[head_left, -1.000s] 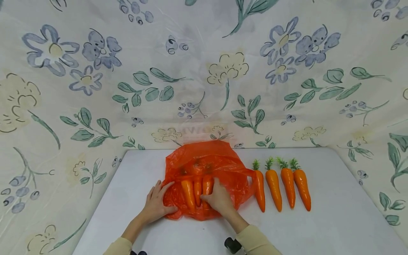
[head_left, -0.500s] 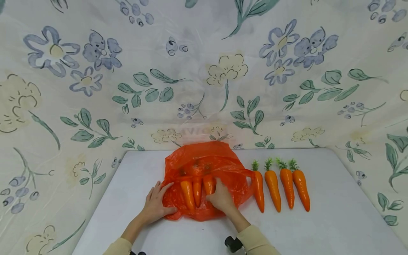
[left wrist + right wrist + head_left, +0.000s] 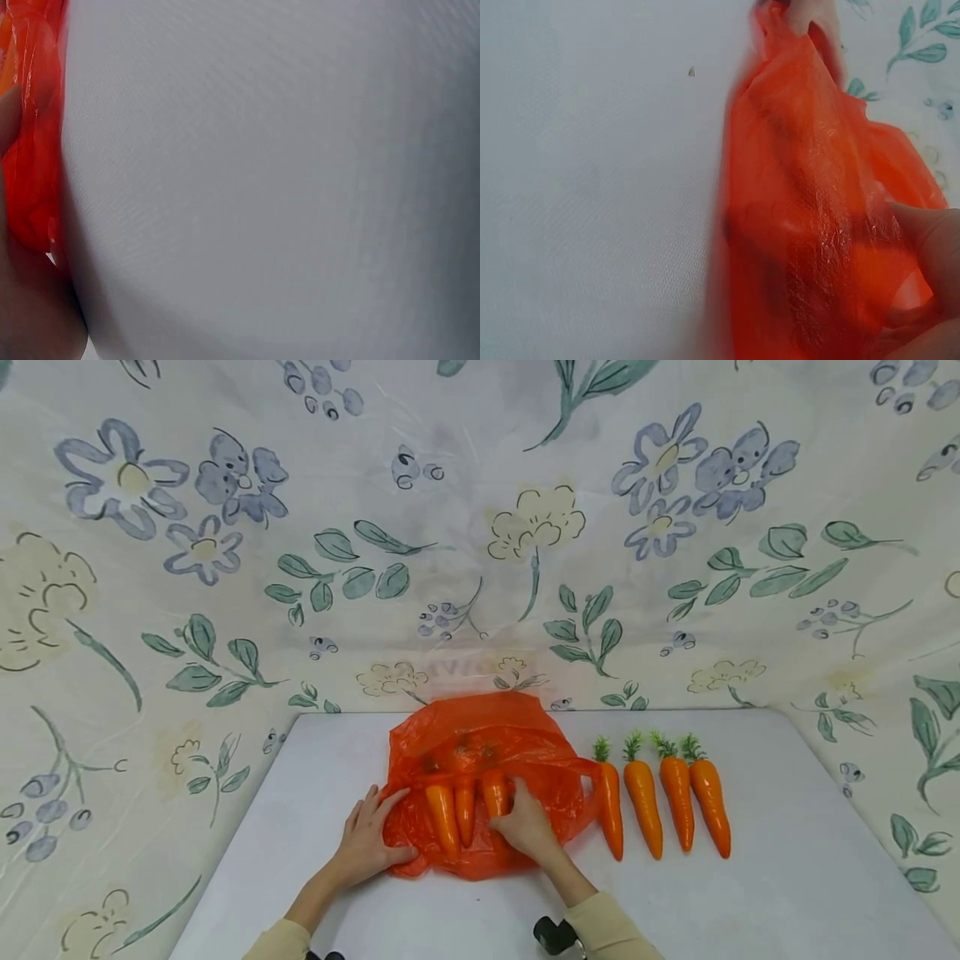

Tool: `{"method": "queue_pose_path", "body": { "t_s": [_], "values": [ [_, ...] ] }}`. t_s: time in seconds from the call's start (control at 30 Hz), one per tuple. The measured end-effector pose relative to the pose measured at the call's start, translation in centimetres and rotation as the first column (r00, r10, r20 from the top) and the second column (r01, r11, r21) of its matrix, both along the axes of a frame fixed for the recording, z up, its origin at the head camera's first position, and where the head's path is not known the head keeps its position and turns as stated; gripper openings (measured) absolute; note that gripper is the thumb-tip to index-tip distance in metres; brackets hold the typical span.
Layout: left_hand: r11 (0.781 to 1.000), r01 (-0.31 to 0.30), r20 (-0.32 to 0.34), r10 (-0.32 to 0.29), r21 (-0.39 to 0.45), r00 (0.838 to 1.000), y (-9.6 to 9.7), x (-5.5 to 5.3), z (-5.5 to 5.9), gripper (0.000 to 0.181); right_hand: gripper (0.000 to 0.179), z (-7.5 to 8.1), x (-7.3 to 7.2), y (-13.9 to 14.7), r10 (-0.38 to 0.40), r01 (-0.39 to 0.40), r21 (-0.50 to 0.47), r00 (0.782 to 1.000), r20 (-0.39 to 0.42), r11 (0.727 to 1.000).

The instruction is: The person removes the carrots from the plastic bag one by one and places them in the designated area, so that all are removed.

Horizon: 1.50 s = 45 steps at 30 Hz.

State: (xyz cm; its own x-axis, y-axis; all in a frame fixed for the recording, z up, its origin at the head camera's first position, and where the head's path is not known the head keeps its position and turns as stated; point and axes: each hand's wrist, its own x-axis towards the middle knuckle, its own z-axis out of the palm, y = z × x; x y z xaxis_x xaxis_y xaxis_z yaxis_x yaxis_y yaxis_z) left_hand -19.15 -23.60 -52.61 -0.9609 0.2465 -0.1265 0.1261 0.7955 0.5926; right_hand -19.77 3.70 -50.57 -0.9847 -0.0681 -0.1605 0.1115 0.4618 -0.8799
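Observation:
A thin, see-through orange plastic bag (image 3: pixel 480 714) lies on the table, three carrots showing at its middle. The left carrot (image 3: pixel 444 818) and the middle carrot (image 3: pixel 465 814) lie side by side, with leafy tops under the film. My right hand (image 3: pixel 528 822) grips the right carrot (image 3: pixel 495 795) between thumb and fingers; its lower end is hidden. Along the bag's left edge rests my left hand (image 3: pixel 367 843), fingers spread and fairly straight, thumb on the bag. In the right wrist view, film covers much of what lies near my right hand (image 3: pixel 937 255).
Several more carrots (image 3: pixel 642 810) with green tops stand in a row right of the bag, the nearest touching its edge. A white table (image 3: pixel 810 860) lies beneath, with a floral cloth (image 3: pixel 480 527) behind and at the sides.
My right hand has shifted slightly to the right with the right carrot, widening the gap to the middle carrot. The left hand and the row of carrots stay put.

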Motion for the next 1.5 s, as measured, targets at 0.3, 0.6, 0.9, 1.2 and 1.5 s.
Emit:
{"method": "queue_pose_path", "body": {
  "t_s": [0.3, 0.6, 0.9, 1.2, 1.5],
  "values": [
    [1.000, 0.002, -0.016, -0.002, 0.004, 1.000, 0.1, 0.1, -0.1, 0.097, 0.075, 0.0, -0.2, 0.5, -0.022, 0.023, -0.029, 0.999, 0.033, 0.999],
    [1.000, -0.003, -0.007, 0.003, 0.012, 1.000, 0.1, -0.1, -0.4, 0.096, 0.072, 0.3, -1.2, 1.9, -0.072, 0.073, -0.047, 0.997, 0.021, 0.996],
    [1.000, -0.005, -0.023, 0.005, 0.011, 1.000, 0.0, 0.0, -0.5, 0.097, 0.053, 1.0, -1.5, 3.1, -0.071, 0.079, -0.112, 0.995, 0.067, 0.991],
    [1.000, -0.001, -0.014, 0.001, -0.002, 1.000, 0.0, -0.1, -0.4, 0.097, 0.057, 1.9, -1.3, 3.2, -0.065, 0.075, -0.125, 0.995, 0.079, 0.989],
    [1.000, -0.005, -0.021, 0.005, 0.000, 1.000, 0.1, 0.0, -0.3, 0.097, 0.065, 2.2, -0.8, 3.3, -0.087, 0.106, -0.145, 0.988, 0.129, 0.984]
  ]
}}
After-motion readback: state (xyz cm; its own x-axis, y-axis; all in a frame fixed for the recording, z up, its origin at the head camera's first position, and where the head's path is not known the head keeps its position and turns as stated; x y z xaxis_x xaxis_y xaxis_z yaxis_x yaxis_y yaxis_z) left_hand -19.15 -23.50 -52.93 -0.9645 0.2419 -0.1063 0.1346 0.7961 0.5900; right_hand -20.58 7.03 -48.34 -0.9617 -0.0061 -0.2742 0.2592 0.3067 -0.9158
